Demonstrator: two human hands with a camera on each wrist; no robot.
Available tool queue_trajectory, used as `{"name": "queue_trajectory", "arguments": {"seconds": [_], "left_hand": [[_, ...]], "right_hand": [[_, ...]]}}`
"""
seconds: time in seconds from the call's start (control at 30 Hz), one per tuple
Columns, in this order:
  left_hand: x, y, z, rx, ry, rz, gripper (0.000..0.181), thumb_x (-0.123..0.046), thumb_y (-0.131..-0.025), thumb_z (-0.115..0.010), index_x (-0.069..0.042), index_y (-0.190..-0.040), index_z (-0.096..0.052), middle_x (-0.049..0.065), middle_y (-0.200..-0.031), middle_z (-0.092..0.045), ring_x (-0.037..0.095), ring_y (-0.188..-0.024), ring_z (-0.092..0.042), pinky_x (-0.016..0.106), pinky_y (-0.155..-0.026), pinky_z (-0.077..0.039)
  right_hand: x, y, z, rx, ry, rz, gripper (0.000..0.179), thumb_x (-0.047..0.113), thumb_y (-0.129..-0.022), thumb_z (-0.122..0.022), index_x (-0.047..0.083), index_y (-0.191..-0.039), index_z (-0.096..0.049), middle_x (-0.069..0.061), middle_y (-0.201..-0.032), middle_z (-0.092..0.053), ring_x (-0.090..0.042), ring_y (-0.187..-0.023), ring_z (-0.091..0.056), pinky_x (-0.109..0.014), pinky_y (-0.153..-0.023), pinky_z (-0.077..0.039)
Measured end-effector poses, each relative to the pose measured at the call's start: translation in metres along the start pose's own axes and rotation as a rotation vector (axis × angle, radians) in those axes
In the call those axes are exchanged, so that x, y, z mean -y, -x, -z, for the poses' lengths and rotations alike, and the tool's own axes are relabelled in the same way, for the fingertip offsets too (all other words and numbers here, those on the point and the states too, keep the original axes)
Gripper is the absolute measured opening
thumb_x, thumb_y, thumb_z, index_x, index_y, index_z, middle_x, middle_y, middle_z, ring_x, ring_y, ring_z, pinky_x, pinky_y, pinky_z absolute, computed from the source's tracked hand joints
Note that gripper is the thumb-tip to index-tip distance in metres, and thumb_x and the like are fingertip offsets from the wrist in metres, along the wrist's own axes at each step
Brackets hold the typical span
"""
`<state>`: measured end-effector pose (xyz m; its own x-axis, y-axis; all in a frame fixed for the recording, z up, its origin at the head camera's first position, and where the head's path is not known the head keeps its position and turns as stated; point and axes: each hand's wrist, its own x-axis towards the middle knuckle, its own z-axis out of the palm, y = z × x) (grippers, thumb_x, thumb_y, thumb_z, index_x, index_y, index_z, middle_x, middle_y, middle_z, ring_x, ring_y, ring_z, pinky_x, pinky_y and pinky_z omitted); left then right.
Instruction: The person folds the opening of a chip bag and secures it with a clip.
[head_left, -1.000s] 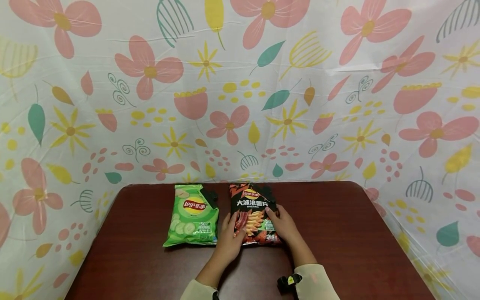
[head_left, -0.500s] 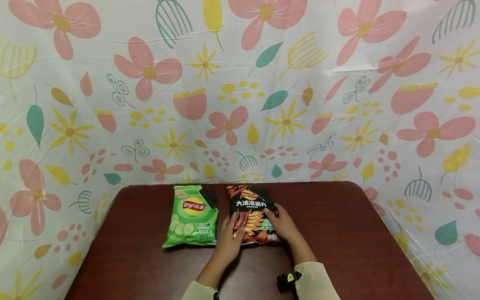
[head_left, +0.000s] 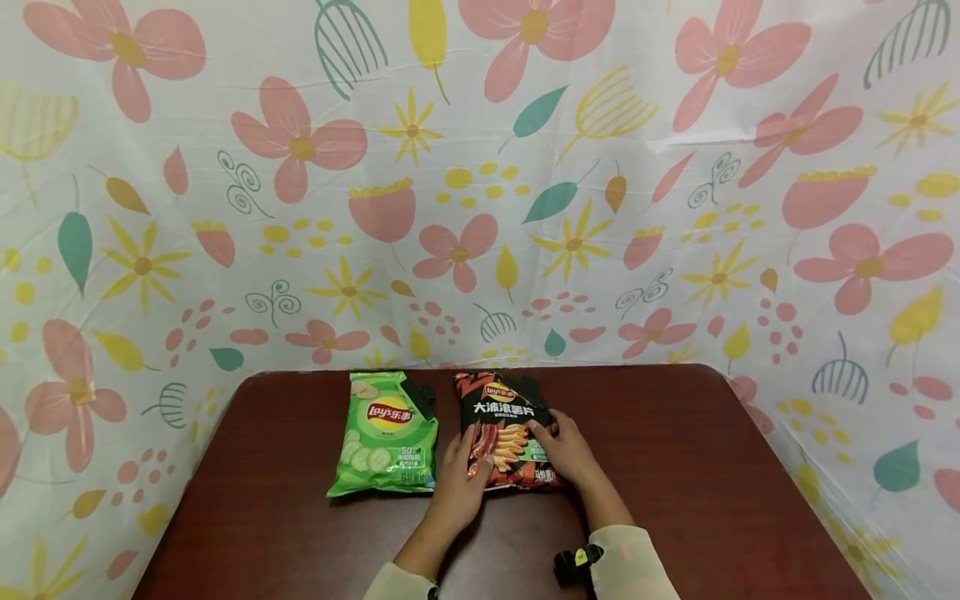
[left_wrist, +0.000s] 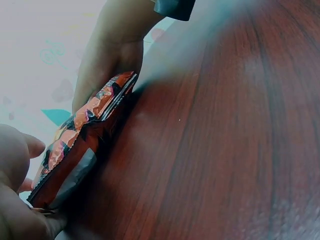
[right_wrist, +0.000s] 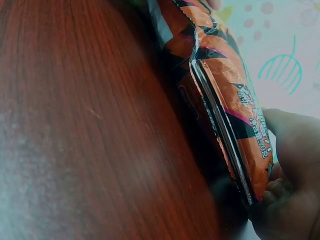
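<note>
A black and red bag of potato chips [head_left: 501, 410] lies face up on the table, between my two hands. At its left side, my left hand [head_left: 457, 487] grips the lower edge, thumb over the front. My right hand [head_left: 570, 452] holds the opposite side, its thumb also on the front. In the left wrist view, the bag's crimped bottom end [left_wrist: 75, 137] runs between the hands, close over the wood. The right wrist view has the right hand [right_wrist: 297, 170] at the bag's bottom corner [right_wrist: 255, 170]; the fingers beneath are partly hidden.
A green bag of potato chips [head_left: 386, 433] lies just left of the held bag. Dark patches show at the upper right corners of both bags. The reddish-brown table [head_left: 697, 483] ends at a flower-print curtain [head_left: 480, 208] behind and at the sides.
</note>
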<state>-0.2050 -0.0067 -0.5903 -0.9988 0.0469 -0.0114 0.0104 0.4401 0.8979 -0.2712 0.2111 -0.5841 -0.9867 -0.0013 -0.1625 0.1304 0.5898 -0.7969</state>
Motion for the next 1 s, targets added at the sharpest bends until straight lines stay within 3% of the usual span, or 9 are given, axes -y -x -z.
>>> {"name": "queue_trajectory", "arguments": {"seconds": [0.57, 1.0], "left_hand": [[-0.001, 0.004, -0.003, -0.009, -0.024, -0.033, 0.069, -0.046, -0.104, -0.052, -0.023, -0.163, -0.024, 0.025, -0.163, -0.026, 0.053, -0.142, -0.038, 0.073, -0.104, -0.038], [-0.013, -0.001, -0.001, -0.055, 0.021, -0.015, 0.074, -0.041, -0.103, -0.056, -0.013, -0.163, -0.021, 0.023, -0.164, -0.026, 0.050, -0.145, -0.035, 0.071, -0.107, -0.036]], "right_hand": [[-0.004, 0.005, -0.001, -0.016, -0.038, -0.023, 0.084, 0.061, -0.100, -0.049, 0.002, -0.157, -0.029, -0.015, -0.115, -0.048, -0.019, -0.082, -0.051, -0.032, -0.070, -0.042], [0.000, 0.009, 0.004, -0.075, -0.094, -0.050, 0.075, 0.057, -0.103, -0.047, 0.008, -0.158, -0.030, -0.018, -0.130, -0.043, -0.031, -0.110, -0.055, -0.043, -0.086, -0.047]]}}
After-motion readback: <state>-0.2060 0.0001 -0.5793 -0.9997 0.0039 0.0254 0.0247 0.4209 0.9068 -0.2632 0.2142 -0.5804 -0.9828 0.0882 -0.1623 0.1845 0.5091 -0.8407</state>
